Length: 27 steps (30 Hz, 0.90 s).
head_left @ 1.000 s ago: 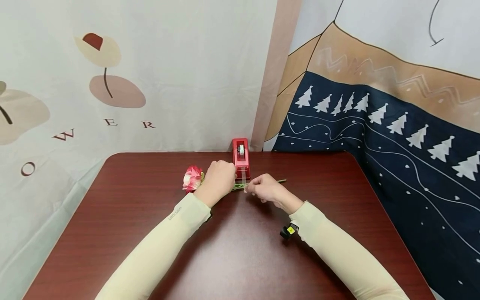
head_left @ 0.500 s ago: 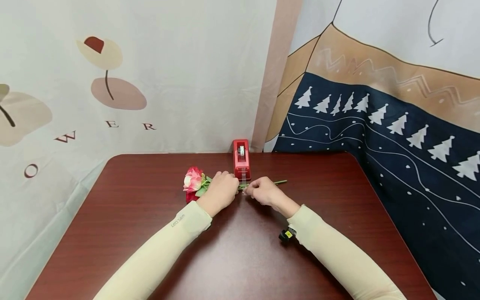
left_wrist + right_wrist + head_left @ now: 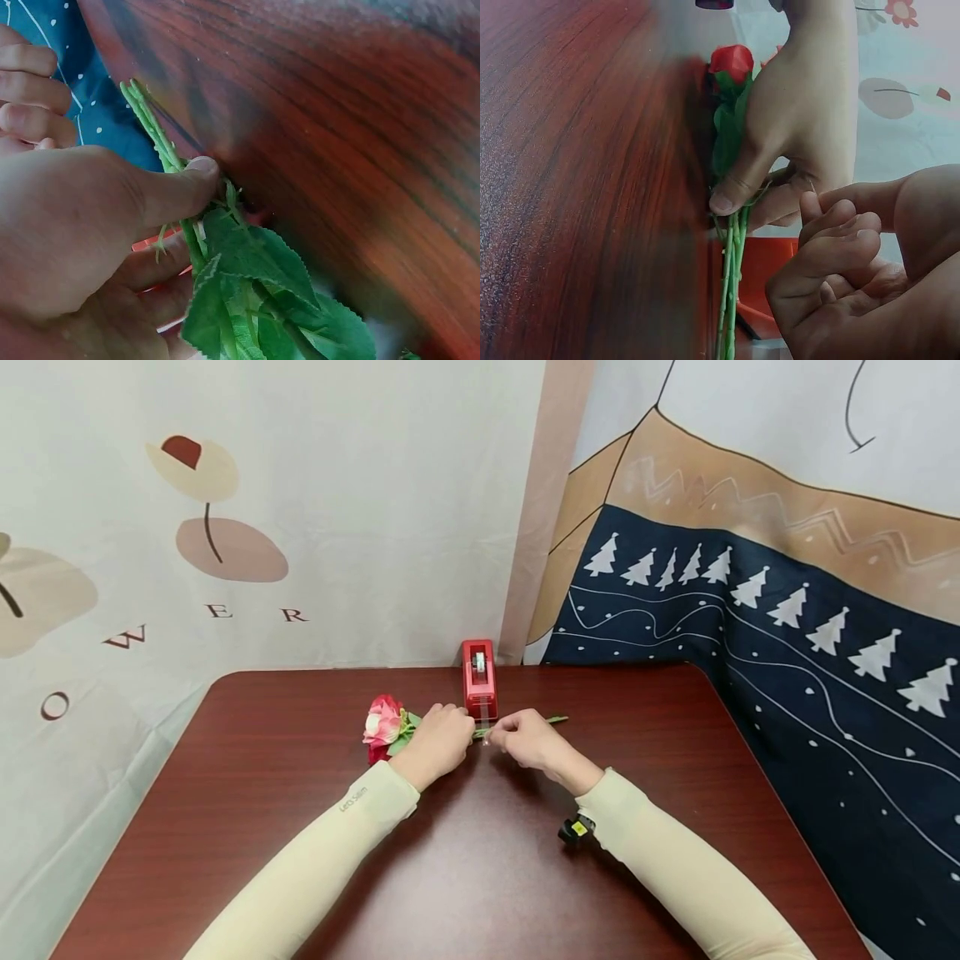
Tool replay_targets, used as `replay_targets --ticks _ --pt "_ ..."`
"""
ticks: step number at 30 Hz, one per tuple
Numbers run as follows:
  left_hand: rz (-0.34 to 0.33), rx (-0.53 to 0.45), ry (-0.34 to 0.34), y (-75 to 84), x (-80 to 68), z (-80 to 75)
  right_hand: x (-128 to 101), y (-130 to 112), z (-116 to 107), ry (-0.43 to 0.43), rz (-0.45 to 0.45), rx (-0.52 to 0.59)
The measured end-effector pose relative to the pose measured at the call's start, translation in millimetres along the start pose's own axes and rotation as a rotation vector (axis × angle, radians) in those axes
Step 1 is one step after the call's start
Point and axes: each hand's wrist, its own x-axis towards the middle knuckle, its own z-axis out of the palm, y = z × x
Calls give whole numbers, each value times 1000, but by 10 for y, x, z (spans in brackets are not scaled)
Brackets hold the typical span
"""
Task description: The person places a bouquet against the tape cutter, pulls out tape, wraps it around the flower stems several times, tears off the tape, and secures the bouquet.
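My left hand grips a bunch of artificial roses by the stems, its thumb pressed over them in the left wrist view. The pink and red blooms lie to its left, with green leaves beside the palm. In the right wrist view a red rose shows beyond the left hand. A red tape dispenser stands just behind the stems. From it a clear tape strip runs toward me across the stems. My right hand pinches the strip's end between thumb and forefinger, its other fingers curled.
The dark red wooden table stretches in front of both hands. A pale printed curtain hangs behind it, and a dark blue cloth with white trees hangs along the right side.
My left hand has tilted and come slightly lower, bringing the leaves and a red bloom into view. The right hand keeps its pinch on the tape, its wrist a little changed.
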Motion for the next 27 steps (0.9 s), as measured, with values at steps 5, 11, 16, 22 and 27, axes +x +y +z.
replay_targets --ticks 5,11,16,22,27 --pt "-2 -41 -9 -29 7 1 14 45 38 29 -35 -40" --pt "-7 -63 -16 -52 9 -22 85 150 135 111 -135 -202" --pt "-7 -83 -43 -38 3 -99 113 189 193 160 -176 -306" --pt "2 -99 -75 -31 22 -158 158 242 240 221 -219 -384" --pt "4 -101 -87 -24 11 -197 209 287 273 278 -270 -452"
